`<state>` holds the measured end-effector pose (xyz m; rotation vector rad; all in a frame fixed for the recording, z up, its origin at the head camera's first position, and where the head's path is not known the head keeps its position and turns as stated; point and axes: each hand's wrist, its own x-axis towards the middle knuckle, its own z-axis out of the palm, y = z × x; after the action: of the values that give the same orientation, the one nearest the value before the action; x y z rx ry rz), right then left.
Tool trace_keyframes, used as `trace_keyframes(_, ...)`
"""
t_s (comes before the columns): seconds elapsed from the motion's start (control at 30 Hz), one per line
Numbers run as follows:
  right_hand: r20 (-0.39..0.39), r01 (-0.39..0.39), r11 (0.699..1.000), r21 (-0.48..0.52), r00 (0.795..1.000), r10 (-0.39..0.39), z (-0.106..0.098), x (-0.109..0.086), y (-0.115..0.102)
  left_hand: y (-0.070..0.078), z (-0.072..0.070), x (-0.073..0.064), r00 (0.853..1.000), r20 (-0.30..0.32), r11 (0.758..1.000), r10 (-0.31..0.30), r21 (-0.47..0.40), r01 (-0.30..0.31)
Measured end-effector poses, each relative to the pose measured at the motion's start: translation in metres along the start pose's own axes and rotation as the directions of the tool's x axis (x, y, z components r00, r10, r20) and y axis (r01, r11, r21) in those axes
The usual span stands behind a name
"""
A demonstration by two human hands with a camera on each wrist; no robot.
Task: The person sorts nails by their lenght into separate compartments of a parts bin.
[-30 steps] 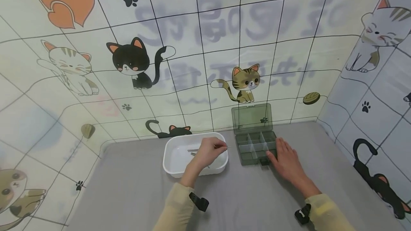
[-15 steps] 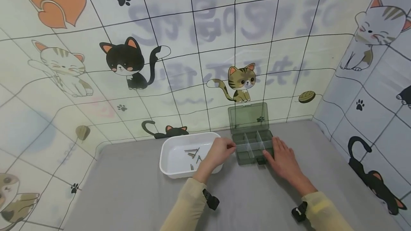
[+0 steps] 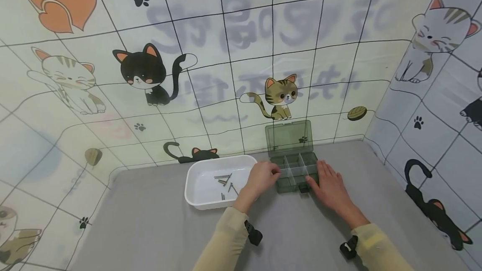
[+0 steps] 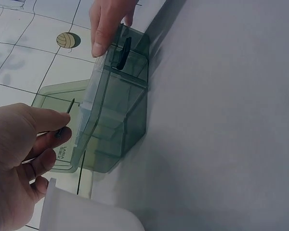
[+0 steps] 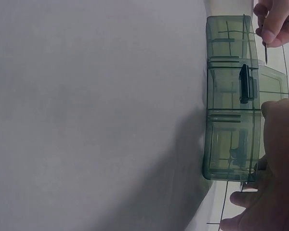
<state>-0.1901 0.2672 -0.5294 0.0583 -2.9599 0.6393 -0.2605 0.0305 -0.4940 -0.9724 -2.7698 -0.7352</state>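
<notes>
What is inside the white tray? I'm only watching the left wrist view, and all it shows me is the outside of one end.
Observer: Several loose, thin metal pieces lie on the floor of the white tray; the head view looks down into it.
Visitor: Oh! And at the top of my picture I see fingers by the green box. How does the rest of that one lie?
Observer: In the head view, the right grip lies along the right side of the green box.
Visitor: Is anything worn on the arms?
Observer: Yes, a black device sits at the cuff of each of the pale yellow sleeves.
</notes>
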Motion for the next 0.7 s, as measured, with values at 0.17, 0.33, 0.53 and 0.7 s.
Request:
trace_keyframes(0.17,-0.002,0.012,1.000,0.002,1.000,-0.012,0.001,0.001,-0.004,-0.001,-0.005,-0.002,1.000,-0.012,1.000,-0.009,-0.013,0.009)
trace_keyframes(0.33,-0.008,0.019,1.000,0.000,1.000,-0.019,0.000,0.001,-0.006,-0.005,-0.013,-0.007,0.999,-0.028,0.997,-0.038,-0.066,0.036)
trace_keyframes(0.53,-0.007,0.016,1.000,-0.012,1.000,-0.016,-0.001,0.000,-0.004,-0.010,-0.024,-0.015,0.998,-0.046,0.994,-0.049,-0.103,0.044)
trace_keyframes(0.7,-0.006,0.017,1.000,-0.010,1.000,-0.017,-0.001,0.000,-0.002,-0.019,-0.035,-0.024,0.996,-0.059,0.994,-0.070,-0.092,0.064)
